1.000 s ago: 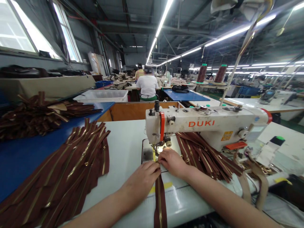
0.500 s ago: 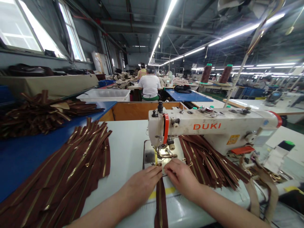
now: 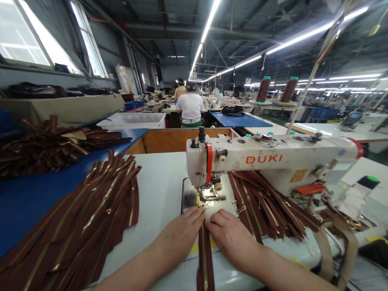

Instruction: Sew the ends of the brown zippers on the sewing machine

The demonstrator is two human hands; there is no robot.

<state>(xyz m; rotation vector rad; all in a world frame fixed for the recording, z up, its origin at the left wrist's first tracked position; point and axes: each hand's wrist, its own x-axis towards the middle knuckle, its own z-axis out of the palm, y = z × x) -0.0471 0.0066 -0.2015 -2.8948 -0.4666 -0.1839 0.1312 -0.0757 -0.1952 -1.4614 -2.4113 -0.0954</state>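
Note:
A brown zipper [image 3: 205, 258] with gold teeth runs from the table's front edge up to the sewing machine's presser foot [image 3: 209, 194]. My left hand [image 3: 182, 232] lies along its left side, fingers stretched out flat with the tips on the tape just below the foot. On the other side, my right hand [image 3: 232, 238] has curled fingers, thumb and fingertips closed at the tape's right edge. The zipper's upper end is partly hidden by the fingers. The white sewing machine [image 3: 273, 155] stands over the metal needle plate [image 3: 189, 194].
A fan of brown zippers [image 3: 91, 214] lies to the left. Another bundle of zippers [image 3: 266, 206] rests under the machine arm. More brown strips [image 3: 45, 141] are piled on the blue table [image 3: 18, 210]. Beige straps [image 3: 329, 246] hang at right. A person [image 3: 190, 107] sits ahead, back turned.
My right hand has moved slightly toward me along the zipper, away from the presser foot. My left hand has stayed nearly in place. The view has shifted a little.

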